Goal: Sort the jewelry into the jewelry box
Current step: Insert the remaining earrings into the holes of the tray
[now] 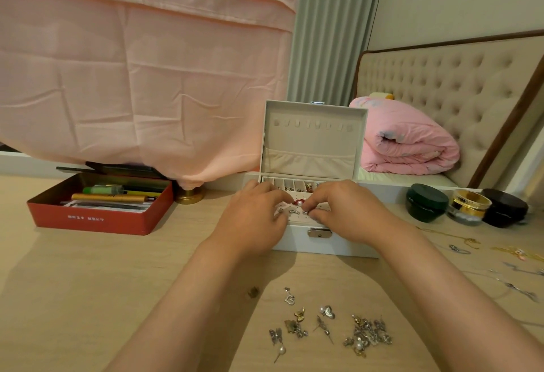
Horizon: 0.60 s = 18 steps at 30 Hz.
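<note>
1. A white jewelry box (297, 242) is being kept open on the wooden table (88, 283). Its lid is standing upright at 12 o'clock and its metal clasp (319, 233) is facing 6 o'clock.
2. Both hands are being held over the perforated earring panel (294, 220) at the front of the box's tray.
3. A pearl earring (299, 202) with a red part is being held just above that panel, where the fingertips of the two hands are meeting.
4. The right hand (344, 210) is being held at 3 o'clock of the earring, and the pearl is being pinched between its thumb and forefinger.
5. The left hand (256, 215) is being held at 9 o'clock of the earring, with its fingers curled and their tips at the red part. Whether the earring is being gripped by this hand cannot be told.
6. A few small pieces are being kept in the narrow compartments (294, 185) at 12 o'clock of the hands.
7. Loose earrings (369, 333) are being left scattered on the table at 6 o'clock of the box, between the forearms and apart from the box.
8. Gold chains (471, 241) and a silver ring (459, 249) are being left on the table at 4 o'clock of the box.
9. Three jars are being kept in a row at 3 o'clock: a green-lidded jar (426, 202), a gold jar (469, 205) and a dark jar (504, 207).
10. Pens are being stored in a red tin (88, 220) at 9 o'clock of the box.
</note>
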### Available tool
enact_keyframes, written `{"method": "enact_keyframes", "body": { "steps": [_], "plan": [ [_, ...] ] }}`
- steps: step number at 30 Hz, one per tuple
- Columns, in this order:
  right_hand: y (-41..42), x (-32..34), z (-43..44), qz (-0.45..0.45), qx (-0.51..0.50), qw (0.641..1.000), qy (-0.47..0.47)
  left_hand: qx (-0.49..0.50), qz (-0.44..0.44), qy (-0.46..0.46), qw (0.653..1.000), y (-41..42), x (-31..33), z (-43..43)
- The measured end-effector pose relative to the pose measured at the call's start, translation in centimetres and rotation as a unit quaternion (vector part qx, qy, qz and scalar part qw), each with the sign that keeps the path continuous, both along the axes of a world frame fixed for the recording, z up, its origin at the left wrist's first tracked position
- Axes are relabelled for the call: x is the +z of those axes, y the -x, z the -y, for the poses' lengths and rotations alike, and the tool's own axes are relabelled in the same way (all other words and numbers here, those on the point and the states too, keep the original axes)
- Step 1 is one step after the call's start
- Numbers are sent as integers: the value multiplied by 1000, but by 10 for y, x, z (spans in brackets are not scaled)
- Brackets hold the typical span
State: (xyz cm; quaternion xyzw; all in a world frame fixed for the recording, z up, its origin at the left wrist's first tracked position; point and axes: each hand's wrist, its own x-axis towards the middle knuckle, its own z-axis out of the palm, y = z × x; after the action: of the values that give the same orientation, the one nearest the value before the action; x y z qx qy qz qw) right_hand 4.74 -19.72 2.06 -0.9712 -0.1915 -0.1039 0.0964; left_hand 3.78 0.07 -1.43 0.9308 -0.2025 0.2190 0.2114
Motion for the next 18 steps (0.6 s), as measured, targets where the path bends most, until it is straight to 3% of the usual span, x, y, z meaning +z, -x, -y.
{"method": "enact_keyframes", "body": {
  "steps": [2,6,9,13,18],
  "plan": [
    [0,1,1,-13,-4,1000,-11,-2,-9,14,1000,3,3,-3],
    [3,15,9,-2,1,992,-125,3,-19,48,999,16,13,-7],
    [16,30,3,-28,43,990,-133,-16,-32,50,998,30,20,-7],
    [39,29,-25,-162,104,981,-22,-18,-95,5,995,51,17,-12],
    [51,9,-46,-264,98,956,77,-10,-155,-23,988,69,-5,-24]
  ]
}}
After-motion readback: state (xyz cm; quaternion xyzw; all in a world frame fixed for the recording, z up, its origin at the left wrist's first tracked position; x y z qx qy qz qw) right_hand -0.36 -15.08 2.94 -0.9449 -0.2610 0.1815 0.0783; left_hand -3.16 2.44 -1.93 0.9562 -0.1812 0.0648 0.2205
